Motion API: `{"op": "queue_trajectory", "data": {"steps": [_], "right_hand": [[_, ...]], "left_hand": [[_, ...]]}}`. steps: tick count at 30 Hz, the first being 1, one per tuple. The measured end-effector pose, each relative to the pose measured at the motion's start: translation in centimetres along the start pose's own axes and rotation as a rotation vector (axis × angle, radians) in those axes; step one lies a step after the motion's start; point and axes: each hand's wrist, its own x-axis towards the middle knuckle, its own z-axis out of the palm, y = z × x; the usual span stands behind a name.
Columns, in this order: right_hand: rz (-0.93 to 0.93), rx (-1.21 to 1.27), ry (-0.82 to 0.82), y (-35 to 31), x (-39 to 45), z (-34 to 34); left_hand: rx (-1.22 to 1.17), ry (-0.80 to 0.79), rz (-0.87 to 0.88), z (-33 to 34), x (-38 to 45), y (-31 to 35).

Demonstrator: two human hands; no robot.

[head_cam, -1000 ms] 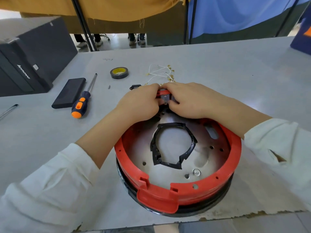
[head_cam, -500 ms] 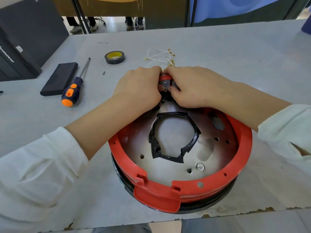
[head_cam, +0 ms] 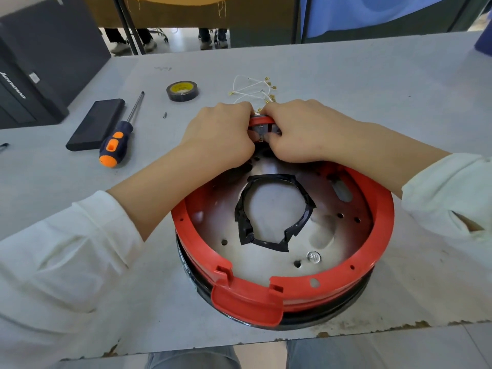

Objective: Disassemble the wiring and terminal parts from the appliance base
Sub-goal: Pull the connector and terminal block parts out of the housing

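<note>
A round appliance base (head_cam: pixel 346 275) with a red plastic rim and a metal floor lies upside down on the grey table. A black gasket ring (head_cam: pixel 247 222) sits in its middle. At the far rim, my left hand (head_cam: pixel 221 134) and my right hand (head_cam: pixel 298 131) both grip a small grey terminal part (head_cam: pixel 262 129) set in the red rim. Their fingers curl round it and hide most of it. Loose white wires with brass terminals (head_cam: pixel 253 89) lie on the table just beyond the hands.
An orange-and-black screwdriver (head_cam: pixel 117 139), a black flat block (head_cam: pixel 95 123), a roll of black tape (head_cam: pixel 182 90) and a tiny screw (head_cam: pixel 165 114) lie to the left. A black computer case (head_cam: pixel 40 62) stands far left. The table's front edge (head_cam: pixel 239 344) runs just below the base.
The view has tilted down and drawn closer. Both hands stay clamped on the terminal part at the far rim, with only slight shifts of the fingers.
</note>
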Motion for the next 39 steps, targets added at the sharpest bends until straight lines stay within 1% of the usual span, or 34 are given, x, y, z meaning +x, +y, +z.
{"op": "queue_trajectory", "data": {"steps": [7, 11, 14, 24, 28, 39], "right_hand": [[-0.056, 0.146, 0.001, 0.1, -0.4, -0.2], [-0.062, 0.119, 0.0, 0.2, -0.4, -0.1], [-0.081, 0.088, -0.021, 0.1, -0.5, -0.2], [-0.12, 0.061, -0.05, -0.1, -0.7, -0.6], [-0.099, 0.025, -0.033, -0.2, -0.7, -0.5], [-0.064, 0.004, -0.04, -0.2, -0.3, -0.3]], "left_hand": [[-0.147, -0.049, 0.071, -0.3, -0.5, -0.5], [-0.257, -0.1, 0.081, -0.3, -0.2, -0.6], [-0.285, -0.104, 0.087, -0.4, -0.2, -0.6], [-0.019, -0.01, 0.043, 0.1, -0.4, 0.0], [0.023, 0.018, 0.017, 0.1, -0.4, 0.3], [0.038, 0.01, -0.023, -0.1, -0.3, 0.9]]}}
